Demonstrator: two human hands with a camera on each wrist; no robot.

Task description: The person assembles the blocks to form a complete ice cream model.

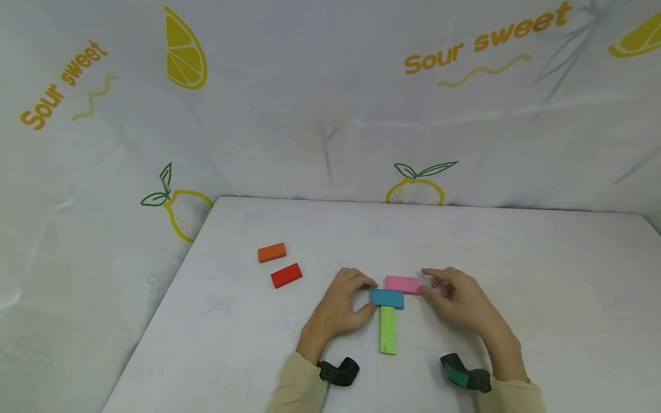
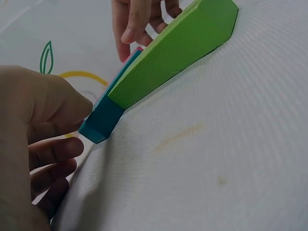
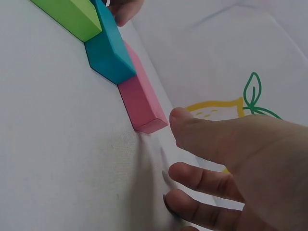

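Observation:
On the white table, a blue block (image 1: 387, 297) lies crosswise against the end of a green block (image 1: 388, 330). A pink block (image 1: 403, 284) sits along the far side of the blue one, shifted to the right. My left hand (image 1: 342, 304) holds the blue block's left end, thumb on the near side and index finger at the far side. In the left wrist view the thumb (image 2: 62, 101) is right at that end, its index fingertip hidden. My right hand (image 1: 459, 298) is beside the pink block's right end, thumb close to it, index finger extended, nothing gripped.
An orange block (image 1: 272, 253) and a red block (image 1: 286, 276) lie apart at the left. Behind the table hangs a white sheet (image 1: 299, 115) with lemon prints. Black wrist devices sit on both wrists, the right one (image 1: 465, 374) partly green.

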